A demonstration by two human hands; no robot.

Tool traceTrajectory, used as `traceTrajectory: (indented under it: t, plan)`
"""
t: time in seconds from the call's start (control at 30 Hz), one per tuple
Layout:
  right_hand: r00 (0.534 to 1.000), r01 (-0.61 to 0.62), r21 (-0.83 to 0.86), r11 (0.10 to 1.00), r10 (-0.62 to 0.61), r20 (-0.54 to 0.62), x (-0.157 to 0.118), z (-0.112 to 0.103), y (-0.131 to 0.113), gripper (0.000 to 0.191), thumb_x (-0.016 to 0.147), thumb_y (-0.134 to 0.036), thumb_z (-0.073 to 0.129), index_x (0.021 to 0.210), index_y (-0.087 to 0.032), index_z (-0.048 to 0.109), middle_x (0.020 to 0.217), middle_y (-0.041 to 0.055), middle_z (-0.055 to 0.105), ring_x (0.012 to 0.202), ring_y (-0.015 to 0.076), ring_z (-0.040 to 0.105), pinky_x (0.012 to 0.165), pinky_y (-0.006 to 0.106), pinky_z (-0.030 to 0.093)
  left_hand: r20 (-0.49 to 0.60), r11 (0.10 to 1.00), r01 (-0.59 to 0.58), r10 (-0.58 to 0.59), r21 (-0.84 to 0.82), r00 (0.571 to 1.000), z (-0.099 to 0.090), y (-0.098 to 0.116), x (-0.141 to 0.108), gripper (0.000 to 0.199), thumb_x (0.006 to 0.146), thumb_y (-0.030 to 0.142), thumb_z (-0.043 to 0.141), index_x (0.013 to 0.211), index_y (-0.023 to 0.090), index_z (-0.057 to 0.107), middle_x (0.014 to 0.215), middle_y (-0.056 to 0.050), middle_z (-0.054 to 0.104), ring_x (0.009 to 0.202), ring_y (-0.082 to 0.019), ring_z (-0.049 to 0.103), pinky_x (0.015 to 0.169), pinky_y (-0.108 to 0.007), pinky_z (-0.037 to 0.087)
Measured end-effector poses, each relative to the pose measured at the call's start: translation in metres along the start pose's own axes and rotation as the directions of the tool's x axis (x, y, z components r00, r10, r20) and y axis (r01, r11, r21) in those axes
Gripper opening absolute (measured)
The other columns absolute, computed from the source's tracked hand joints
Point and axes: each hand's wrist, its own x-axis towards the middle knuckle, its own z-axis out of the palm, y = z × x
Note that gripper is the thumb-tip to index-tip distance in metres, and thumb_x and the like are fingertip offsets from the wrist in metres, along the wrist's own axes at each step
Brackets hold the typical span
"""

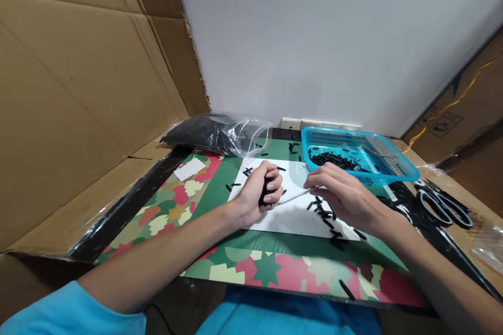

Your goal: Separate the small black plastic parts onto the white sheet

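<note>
Your left hand [261,191] has its fingers curled inward around a black bundle [266,191], which shows between the fingertips and the palm. Your right hand [341,191] has thumb and fingertips brought together on a thin pale cord [296,197], which runs across from them to the lower edge of your left fist. Under your fingers lies a white sheet [291,222], with small black pieces [323,210] scattered just below your right fingertips. Beyond those fingertips sits a blue basket [406,170] holding more pieces; beyond your left fingers lies a clear bag [212,133] of dark contents.
</note>
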Motion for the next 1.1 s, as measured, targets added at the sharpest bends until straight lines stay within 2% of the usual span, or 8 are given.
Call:
traceTrajectory:
  t: [0.17, 0.27, 0.33, 0.4, 0.57, 0.87, 0.97, 1.1]
  plan:
    - [0.909, -0.029, 0.04, 0.999, 0.043, -0.414, -0.006, 0.003, 0.008, 0.021, 0.104, -0.007, 0.061, 0.111, -0.025, 0.068, 0.093, 0.0057, 0.073, 0.085, 0.023, 0.074, 0.071, 0.037, 0.062, 0.104, 0.998, 0.06, -0.062, 0.026, 0.993, -0.006, 0.006, 0.0, 0.041, 0.085, 0.034, 0.066, 0.062, 0.025, 0.034, 0.052, 0.01, 0.031, 0.035, -0.006, 0.023, 0.031, -0.019, 0.016]
    - [0.839, -0.032, 0.05, 0.998, 0.054, -0.541, -0.017, 0.011, -0.002, 0.025, 0.099, -0.007, 0.071, 0.114, -0.028, 0.071, 0.088, 0.0037, 0.077, 0.077, 0.024, 0.08, 0.065, 0.037, 0.066, 0.249, 0.993, 0.098, -0.111, 0.066, 0.962, -0.007, 0.009, -0.004, 0.044, 0.083, 0.036, 0.067, 0.059, 0.025, 0.032, 0.048, 0.01, 0.026, 0.034, -0.005, 0.021, 0.033, -0.019, 0.021]
    - [0.839, -0.014, -0.016, 1.0, 0.003, -0.544, -0.026, 0.011, -0.019, 0.03, 0.097, -0.009, 0.075, 0.121, -0.028, 0.073, 0.095, 0.0066, 0.084, 0.082, 0.0269, 0.084, 0.065, 0.038, 0.071, 0.357, 0.993, 0.102, -0.119, 0.066, 0.926, -0.006, 0.013, -0.007, 0.041, 0.081, 0.033, 0.067, 0.059, 0.025, 0.034, 0.046, 0.01, 0.025, 0.033, -0.006, 0.022, 0.032, -0.018, 0.022]
    - [0.927, 0.116, -0.089, 0.989, -0.14, -0.349, -0.031, 0.007, -0.037, 0.035, 0.095, -0.012, 0.079, 0.126, -0.026, 0.075, 0.119, 0.0113, 0.086, 0.101, 0.0318, 0.086, 0.076, 0.042, 0.076, 0.453, 0.988, 0.114, -0.147, 0.1, 0.879, -0.004, 0.016, -0.01, 0.04, 0.078, 0.032, 0.068, 0.056, 0.025, 0.036, 0.044, 0.01, 0.023, 0.033, -0.006, 0.019, 0.031, -0.017, 0.015]
    - [0.936, 0.214, -0.005, 0.977, -0.207, -0.284, -0.025, -0.002, -0.066, 0.038, 0.085, -0.001, 0.085, 0.108, -0.03, 0.078, 0.115, 0.0045, 0.087, 0.114, 0.0362, 0.084, 0.088, 0.047, 0.078, 0.525, 0.977, 0.158, -0.209, 0.141, 0.825, -0.001, 0.021, -0.014, 0.044, 0.073, 0.034, 0.074, 0.053, 0.024, 0.036, 0.042, 0.01, 0.02, 0.035, -0.003, 0.011, 0.031, -0.015, 0.008]
    - [0.981, 0.142, 0.045, 0.989, -0.134, -0.143, -0.014, -0.005, -0.06, 0.03, 0.092, -0.007, 0.081, 0.111, -0.03, 0.082, 0.11, 0.0034, 0.088, 0.121, 0.0337, 0.081, 0.098, 0.043, 0.075, 0.486, 0.966, 0.174, -0.248, 0.192, 0.838, 0.001, 0.02, -0.015, 0.047, 0.071, 0.036, 0.075, 0.051, 0.024, 0.034, 0.042, 0.009, 0.017, 0.037, -0.003, 0.009, 0.031, -0.014, 0.011]
    - [0.873, 0.384, -0.163, 0.909, -0.415, -0.257, -0.011, -0.003, -0.051, 0.018, 0.103, -0.012, 0.068, 0.104, -0.023, 0.083, 0.097, 0.0071, 0.088, 0.116, 0.0303, 0.083, 0.097, 0.036, 0.075, 0.483, 0.968, 0.175, -0.242, 0.18, 0.841, 0.001, 0.02, -0.013, 0.047, 0.072, 0.036, 0.075, 0.051, 0.024, 0.035, 0.042, 0.01, 0.018, 0.037, -0.003, 0.009, 0.03, -0.014, 0.011]
    - [0.95, 0.29, -0.211, 0.933, -0.308, -0.055, -0.008, -0.011, -0.056, 0.018, 0.105, -0.01, 0.065, 0.105, -0.015, 0.082, 0.103, 0.0133, 0.088, 0.119, 0.0296, 0.082, 0.104, 0.04, 0.072, 0.533, 0.974, 0.181, -0.226, 0.136, 0.816, -0.003, 0.02, -0.01, 0.047, 0.074, 0.034, 0.075, 0.051, 0.023, 0.035, 0.043, 0.009, 0.021, 0.036, -0.002, 0.01, 0.03, -0.014, 0.013]
